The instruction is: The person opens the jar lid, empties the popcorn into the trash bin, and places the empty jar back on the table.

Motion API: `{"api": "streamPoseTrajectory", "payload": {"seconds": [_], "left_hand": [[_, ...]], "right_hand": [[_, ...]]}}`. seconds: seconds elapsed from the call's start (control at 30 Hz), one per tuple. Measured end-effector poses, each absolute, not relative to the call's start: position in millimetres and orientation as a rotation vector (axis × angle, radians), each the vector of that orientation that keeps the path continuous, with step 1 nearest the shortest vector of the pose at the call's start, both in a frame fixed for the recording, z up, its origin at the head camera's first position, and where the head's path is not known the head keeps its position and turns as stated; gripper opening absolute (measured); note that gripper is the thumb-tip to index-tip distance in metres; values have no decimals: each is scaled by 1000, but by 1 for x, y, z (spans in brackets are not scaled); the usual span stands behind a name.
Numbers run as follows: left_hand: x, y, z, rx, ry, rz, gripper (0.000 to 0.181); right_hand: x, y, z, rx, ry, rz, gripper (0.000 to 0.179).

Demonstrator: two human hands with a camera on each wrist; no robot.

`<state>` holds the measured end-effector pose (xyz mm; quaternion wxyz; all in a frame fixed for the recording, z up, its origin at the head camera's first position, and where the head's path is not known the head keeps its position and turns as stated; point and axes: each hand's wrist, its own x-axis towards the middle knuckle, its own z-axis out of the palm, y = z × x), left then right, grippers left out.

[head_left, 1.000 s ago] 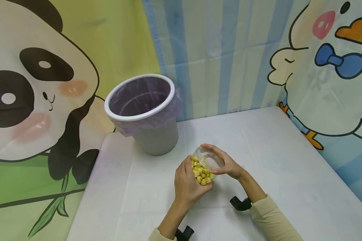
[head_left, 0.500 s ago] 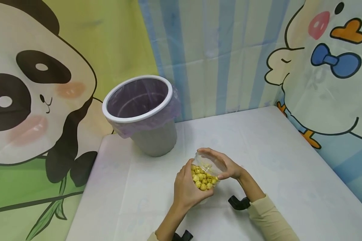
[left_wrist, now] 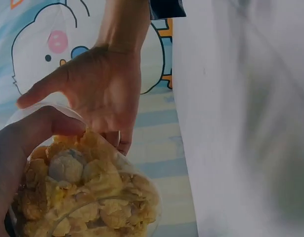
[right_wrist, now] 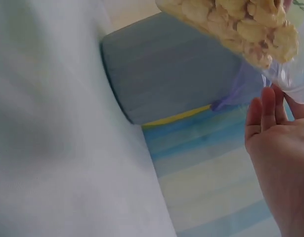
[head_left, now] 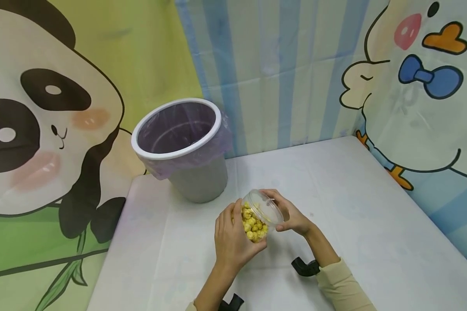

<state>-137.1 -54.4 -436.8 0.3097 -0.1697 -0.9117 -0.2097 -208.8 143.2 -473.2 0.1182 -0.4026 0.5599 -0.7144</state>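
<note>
A clear plastic tub of yellow popcorn [head_left: 253, 226] is held tilted above the table. My left hand [head_left: 229, 244] grips its side, thumb below and fingers over the top. Around the tub's clear round lid [head_left: 263, 208], at the upper right end, my right hand [head_left: 292, 216] curves its thumb and fingers. Popcorn [left_wrist: 92, 192] fills most of the tub in the left wrist view, where the right hand [left_wrist: 105, 84] reaches to the far end. From the right wrist view, the right hand's fingertips [right_wrist: 268, 101] lie right at the clear rim.
Behind and left of the hands stands a grey bin [head_left: 200, 181] with a white rim and a purple liner [head_left: 214, 149]. A white cloth covers the table [head_left: 354, 207]. Printed curtains [head_left: 257, 77] with a panda and a duck hang behind and at the sides.
Both hands have shifted slightly left with the tub. The tub has turned so that its clear round lid faces the head camera more fully.
</note>
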Motion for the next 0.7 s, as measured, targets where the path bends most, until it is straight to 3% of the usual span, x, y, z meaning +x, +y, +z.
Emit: {"api": "streamPoseTrajectory", "payload": {"seconds": [0.23, 0.4, 0.53, 0.7], "left_hand": [[-131, -55, -440, -500, -2475, -636, 104], [-133, -58, -441, -488, -2450, -545, 102], [-134, -60, -444, -484, -2448, -493, 103], [-132, -60, -446, -494, -2480, -514, 104]], "right_hand": [[-209, 149, -470, -1464, 1512, -2004, 98], [-211, 149, -468, -1380, 1546, -1941, 104], [-211, 147, -469, -1293, 1722, -1912, 98], [-213, 147, -467, -1463, 1685, -1878, 94]]}}
